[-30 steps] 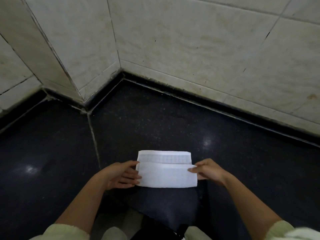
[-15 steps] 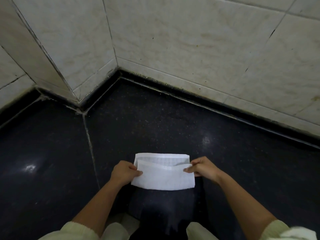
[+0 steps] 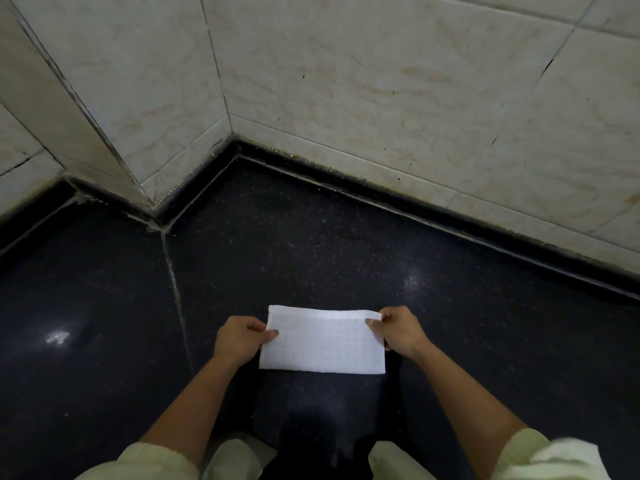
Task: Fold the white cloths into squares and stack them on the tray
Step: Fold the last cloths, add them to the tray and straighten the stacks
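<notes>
Head: cloth [image 3: 323, 344] between left grip [image 3: 239, 339], right grip [image 3: 398, 332]

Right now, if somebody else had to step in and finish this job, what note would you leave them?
Left hand pinches the white cloth at its left edge; right hand pinches its right edge.
The cloth is a wide rectangle, held low over the dark surface. No tray is in view.
Done: it looks partly folded.
Left: fold it into a square, then find the tray and stack it there.
</notes>
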`<state>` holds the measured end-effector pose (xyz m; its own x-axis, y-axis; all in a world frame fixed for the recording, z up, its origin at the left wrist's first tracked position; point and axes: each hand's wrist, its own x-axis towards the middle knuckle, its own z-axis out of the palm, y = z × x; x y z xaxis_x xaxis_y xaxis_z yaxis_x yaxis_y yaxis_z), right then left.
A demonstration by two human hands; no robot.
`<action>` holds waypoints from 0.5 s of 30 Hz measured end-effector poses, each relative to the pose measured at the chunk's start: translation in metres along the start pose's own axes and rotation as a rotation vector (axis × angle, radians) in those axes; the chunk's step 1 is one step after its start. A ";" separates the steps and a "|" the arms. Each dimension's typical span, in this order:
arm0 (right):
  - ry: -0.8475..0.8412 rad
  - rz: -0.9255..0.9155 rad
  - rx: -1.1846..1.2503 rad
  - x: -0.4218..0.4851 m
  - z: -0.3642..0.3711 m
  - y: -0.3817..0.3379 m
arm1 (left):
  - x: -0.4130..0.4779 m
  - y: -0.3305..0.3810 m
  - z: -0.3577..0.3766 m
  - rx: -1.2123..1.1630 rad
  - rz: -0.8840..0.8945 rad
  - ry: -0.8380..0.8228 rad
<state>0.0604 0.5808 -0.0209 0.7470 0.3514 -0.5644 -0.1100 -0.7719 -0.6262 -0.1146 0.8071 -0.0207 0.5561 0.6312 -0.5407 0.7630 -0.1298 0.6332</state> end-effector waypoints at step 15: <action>0.208 -0.423 -0.391 -0.042 0.024 -0.010 | -0.037 -0.004 0.041 0.361 0.506 0.187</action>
<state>0.0141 0.5865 -0.0041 0.7897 0.5899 -0.1686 0.4438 -0.7390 -0.5069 -0.1248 0.7529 -0.0253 0.8342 0.5426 -0.0985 0.5026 -0.6745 0.5409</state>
